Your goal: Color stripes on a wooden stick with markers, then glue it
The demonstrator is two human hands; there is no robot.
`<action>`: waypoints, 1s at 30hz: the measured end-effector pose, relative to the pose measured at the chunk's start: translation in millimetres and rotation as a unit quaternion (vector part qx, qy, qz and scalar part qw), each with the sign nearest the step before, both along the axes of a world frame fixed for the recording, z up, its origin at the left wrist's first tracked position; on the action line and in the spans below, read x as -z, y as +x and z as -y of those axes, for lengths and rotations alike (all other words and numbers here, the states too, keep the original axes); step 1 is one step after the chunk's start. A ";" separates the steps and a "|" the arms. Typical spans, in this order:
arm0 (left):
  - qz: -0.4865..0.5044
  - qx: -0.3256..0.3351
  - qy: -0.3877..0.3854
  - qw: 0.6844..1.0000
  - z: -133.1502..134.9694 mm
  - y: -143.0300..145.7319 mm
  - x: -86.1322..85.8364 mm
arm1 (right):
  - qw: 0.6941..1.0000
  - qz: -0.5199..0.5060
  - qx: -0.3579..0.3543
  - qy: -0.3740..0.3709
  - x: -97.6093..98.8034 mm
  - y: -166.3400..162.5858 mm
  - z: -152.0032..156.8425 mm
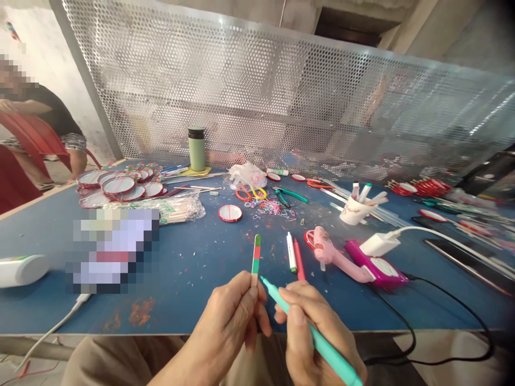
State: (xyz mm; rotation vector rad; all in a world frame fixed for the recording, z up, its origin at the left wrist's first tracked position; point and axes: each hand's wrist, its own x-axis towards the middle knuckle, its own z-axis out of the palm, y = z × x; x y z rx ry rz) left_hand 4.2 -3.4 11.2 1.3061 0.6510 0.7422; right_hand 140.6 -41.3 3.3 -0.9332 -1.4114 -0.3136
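Note:
My left hand (231, 327) pinches the lower end of a flat wooden stick (256, 257) painted green, red and white, held upright over the near edge of the blue table (193, 279). My right hand (309, 332) grips a teal marker pen (306, 332), whose tip points up and left and sits just beside the stick's base. Both hands are closed on what they hold.
A white marker (291, 252) and a red marker (299, 258) lie beyond the hands, next to a pink and magenta device (354, 262) with charger and black cable. Round red-rimmed discs (116, 185), a green flask (197, 148), scissors, pliers and a paper cup (354, 210) stand farther back. A person sits at far left.

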 end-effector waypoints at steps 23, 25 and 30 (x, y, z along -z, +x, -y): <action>-0.034 -0.027 0.020 0.999 2.9 1.5 -5.5 | 0.997 0.049 0.060 -0.007 -1.0 -4.4 -1.1; -0.036 -0.026 0.023 0.999 3.0 1.0 -7.7 | 0.997 0.040 0.071 -0.005 1.3 -4.2 -0.4; -0.043 -0.020 0.022 0.999 2.8 0.0 -9.5 | 0.997 0.033 0.063 0.003 1.8 -4.6 -0.4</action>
